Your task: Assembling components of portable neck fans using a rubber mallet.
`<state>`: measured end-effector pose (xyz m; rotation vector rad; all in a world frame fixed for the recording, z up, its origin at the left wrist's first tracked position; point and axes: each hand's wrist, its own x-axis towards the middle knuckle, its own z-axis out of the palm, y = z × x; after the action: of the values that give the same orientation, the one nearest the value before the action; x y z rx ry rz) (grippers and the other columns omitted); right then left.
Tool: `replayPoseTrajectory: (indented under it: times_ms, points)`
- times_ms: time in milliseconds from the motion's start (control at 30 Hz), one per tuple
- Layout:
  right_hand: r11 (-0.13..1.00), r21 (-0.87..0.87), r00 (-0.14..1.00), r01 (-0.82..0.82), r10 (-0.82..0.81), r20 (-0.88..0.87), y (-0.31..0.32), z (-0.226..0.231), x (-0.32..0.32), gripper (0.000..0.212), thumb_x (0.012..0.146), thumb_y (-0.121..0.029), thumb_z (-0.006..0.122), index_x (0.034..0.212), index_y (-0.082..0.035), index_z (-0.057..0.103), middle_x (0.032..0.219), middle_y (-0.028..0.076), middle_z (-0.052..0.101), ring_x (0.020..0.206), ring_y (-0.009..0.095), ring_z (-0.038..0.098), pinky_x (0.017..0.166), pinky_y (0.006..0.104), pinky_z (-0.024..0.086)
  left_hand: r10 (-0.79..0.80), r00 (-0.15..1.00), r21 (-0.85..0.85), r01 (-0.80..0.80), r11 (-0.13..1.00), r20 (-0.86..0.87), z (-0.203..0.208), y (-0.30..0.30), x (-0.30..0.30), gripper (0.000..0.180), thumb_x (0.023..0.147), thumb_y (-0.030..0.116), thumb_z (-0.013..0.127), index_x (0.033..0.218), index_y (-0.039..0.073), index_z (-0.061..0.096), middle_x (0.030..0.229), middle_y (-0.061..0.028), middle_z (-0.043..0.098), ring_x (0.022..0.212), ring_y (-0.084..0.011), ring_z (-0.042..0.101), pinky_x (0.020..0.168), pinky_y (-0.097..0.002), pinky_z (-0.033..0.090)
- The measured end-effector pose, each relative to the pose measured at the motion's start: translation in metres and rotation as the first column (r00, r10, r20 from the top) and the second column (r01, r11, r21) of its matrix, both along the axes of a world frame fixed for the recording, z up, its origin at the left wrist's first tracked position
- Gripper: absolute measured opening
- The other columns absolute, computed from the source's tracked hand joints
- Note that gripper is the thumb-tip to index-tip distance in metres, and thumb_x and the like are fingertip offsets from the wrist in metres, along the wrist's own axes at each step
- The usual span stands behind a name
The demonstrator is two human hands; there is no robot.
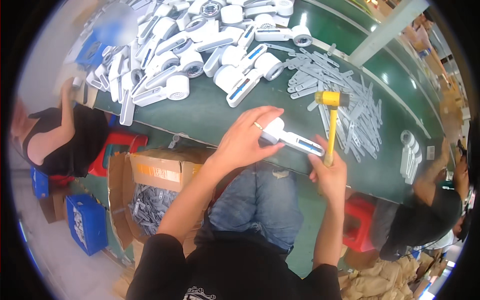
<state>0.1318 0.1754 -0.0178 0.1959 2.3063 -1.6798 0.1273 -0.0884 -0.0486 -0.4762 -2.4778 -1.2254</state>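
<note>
My left hand [245,134] is closed round the round head of a white handheld device [272,131], possibly a fabric shaver. Its slim handle points right, its open face showing a blue strip inside. My right hand [330,172] grips the yellow handle of a small mallet [334,98], whose yellow-and-black head stands upright above the fist. The right thumb and fingers are also at the end of the device's handle. Just beyond the mallet lies a loose pile of grey strip-shaped covers [357,112].
A big heap of similar white devices [200,45] covers the far left of the green table [200,117]. More devices [411,157] are stacked at the right. A cardboard box [117,200] of grey parts stands lower left, near a blue bin [86,222]. People sit on both sides.
</note>
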Motion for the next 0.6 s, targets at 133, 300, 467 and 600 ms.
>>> replayPoseTrajectory:
  times_ms: [133,300,467,600]
  points:
    - [0.999,-0.020,0.999,-0.038,0.038,0.001,-0.012,0.000,-0.001,0.048,0.097,-0.008,0.075,0.144,-0.006,0.066,0.079,0.000,0.067,0.057,0.006,0.058,0.052,0.0239,0.047,0.008,1.000,0.003,-0.008,1.000,0.014,0.005,-0.014,0.006,0.070,0.084,0.028,0.088,0.146,0.010,0.060,0.144,-0.0134,0.061,0.131,-0.0376,0.059,0.111,-0.0452,0.048]
    - [1.000,0.020,1.000,-0.008,0.008,-0.022,0.006,0.008,0.003,0.047,0.098,-0.011,0.074,0.144,-0.007,0.067,0.085,0.003,0.073,0.061,0.008,0.062,0.057,0.0245,0.052,-0.046,0.999,0.044,0.047,0.998,-0.015,0.006,0.004,-0.007,0.070,0.084,0.031,0.089,0.142,0.005,0.062,0.140,-0.0186,0.065,0.132,-0.0383,0.060,0.113,-0.0464,0.047]
    - [0.986,0.121,0.993,-0.117,0.112,0.044,0.006,-0.016,0.001,0.049,0.100,-0.028,0.076,0.145,-0.010,0.065,0.104,0.008,0.078,0.075,0.012,0.069,0.066,0.0329,0.059,-0.035,0.988,0.063,0.026,0.998,0.149,0.003,-0.001,-0.005,0.067,0.081,0.015,0.086,0.142,0.001,0.061,0.138,-0.0209,0.065,0.129,-0.0364,0.062,0.112,-0.0461,0.047]
    - [0.946,-0.317,0.981,-0.071,0.008,-0.196,-0.001,0.026,0.013,0.043,0.105,-0.019,0.069,0.147,-0.011,0.064,0.158,0.003,0.054,0.064,0.007,0.060,0.060,0.0264,0.054,0.022,0.995,-0.005,-0.022,1.000,0.099,-0.017,-0.029,0.006,0.071,0.084,0.005,0.079,0.151,0.002,0.055,0.151,-0.0197,0.056,0.140,-0.0383,0.053,0.119,-0.0461,0.040]
